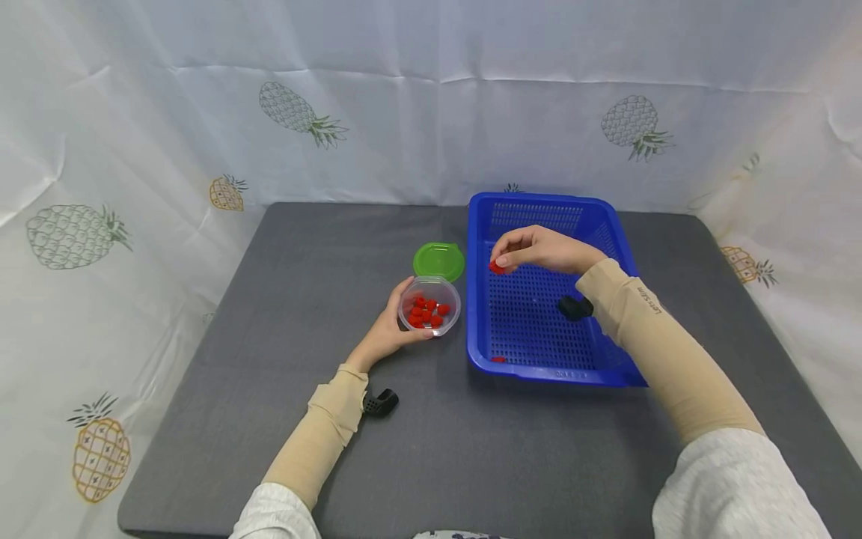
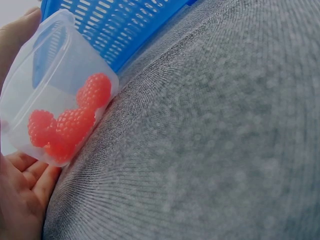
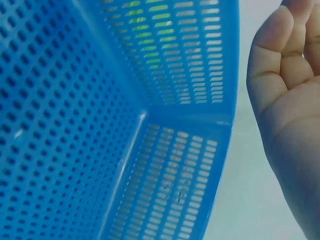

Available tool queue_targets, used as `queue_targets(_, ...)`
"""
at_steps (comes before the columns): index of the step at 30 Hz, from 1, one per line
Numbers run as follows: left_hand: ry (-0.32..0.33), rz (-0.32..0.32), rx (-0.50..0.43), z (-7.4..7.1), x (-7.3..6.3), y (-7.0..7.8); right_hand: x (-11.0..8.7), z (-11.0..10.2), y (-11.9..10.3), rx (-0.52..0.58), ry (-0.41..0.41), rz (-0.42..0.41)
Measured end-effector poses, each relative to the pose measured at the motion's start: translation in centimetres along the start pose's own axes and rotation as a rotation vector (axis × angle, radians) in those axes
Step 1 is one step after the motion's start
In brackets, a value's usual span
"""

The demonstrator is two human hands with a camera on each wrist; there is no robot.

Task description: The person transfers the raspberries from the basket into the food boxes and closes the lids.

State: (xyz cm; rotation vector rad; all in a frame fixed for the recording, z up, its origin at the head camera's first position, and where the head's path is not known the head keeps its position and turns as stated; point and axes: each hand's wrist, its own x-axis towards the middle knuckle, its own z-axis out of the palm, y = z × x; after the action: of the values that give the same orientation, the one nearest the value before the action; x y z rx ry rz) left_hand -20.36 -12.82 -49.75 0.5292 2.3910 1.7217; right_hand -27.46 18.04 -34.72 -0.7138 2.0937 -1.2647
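Note:
My left hand holds a clear plastic tub between thumb and fingers on the table. Several red raspberries lie on the tub's bottom; in the left wrist view the raspberries show their bumpy skin through the wall. Over the blue basket, my right hand pinches one red raspberry between thumb and fingertips. Another red piece lies inside the basket by its near left corner. In the right wrist view the right hand is above the basket's rim, its fingertips cut off by the frame.
A green lid lies on the grey table just behind the tub. The basket's raised walls stand right of the tub. A white curtain printed with pineapples hangs behind the table. Black wrist mounts sit on both forearms.

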Motion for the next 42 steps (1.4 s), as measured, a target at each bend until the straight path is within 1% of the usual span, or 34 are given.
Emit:
queue_targets(4, 0.002, 0.008, 0.002, 0.0, 0.0, 0.1, 0.9, 0.3, -0.4, 0.006, 0.004, -0.012)
queue_targets(8, 0.002, 0.012, 0.010, 0.0, 0.0, 0.1, 2.0, 0.7, -0.8, -0.026, -0.011, -0.009)
queue_targets(11, 0.003, 0.005, 0.009, -0.1, 0.0, 0.1, 2.8, 1.1, -1.2, -0.049, -0.003, -0.008)
queue_targets(19, -0.006, 0.007, -0.006, 0.1, -0.1, 0.1, 5.2, 2.7, -2.2, -0.056, 0.011, -0.048)
queue_targets(23, -0.006, -0.002, -0.012, 0.2, -0.2, 0.1, 6.2, 3.6, -2.5, -0.090, -0.013, -0.060)
queue_targets(30, -0.027, -0.047, 0.005, 0.1, -0.1, 0.5, 7.6, 4.4, -2.6, -0.117, -0.076, -0.023)
queue_targets(36, -0.043, -0.048, 0.013, 0.0, 0.1, 0.5, 8.6, 5.4, -2.7, -0.144, -0.126, -0.007)
queue_targets(39, -0.033, -0.045, 0.020, 0.0, 0.1, 0.3, 9.1, 5.9, -2.8, -0.206, -0.133, -0.004)
queue_targets(42, -0.018, -0.034, 0.023, 0.0, 0.0, 0.0, 9.5, 6.2, -2.8, -0.301, -0.145, 0.002)
